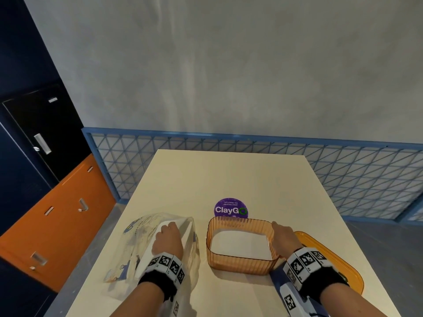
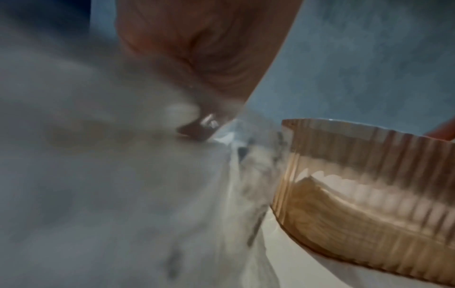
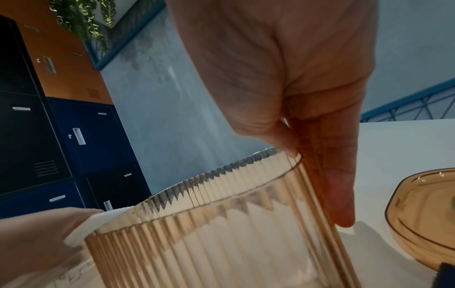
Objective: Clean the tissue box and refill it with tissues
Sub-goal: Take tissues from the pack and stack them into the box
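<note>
The ribbed amber tissue box (image 1: 240,244) stands open on the tabletop (image 1: 229,175), white tissues (image 1: 240,244) lying inside. The right hand (image 1: 285,234) pinches its right wall, thumb inside, fingers outside. The left hand (image 1: 168,240) reaches into a clear plastic tissue pack (image 1: 146,245) just left; its grip is hidden. The amber lid (image 1: 338,266) lies right.

I see a purple ClayGo sticker (image 1: 231,208) on the desk (image 1: 229,175), with orange and navy lockers (image 1: 57,213) at left.
</note>
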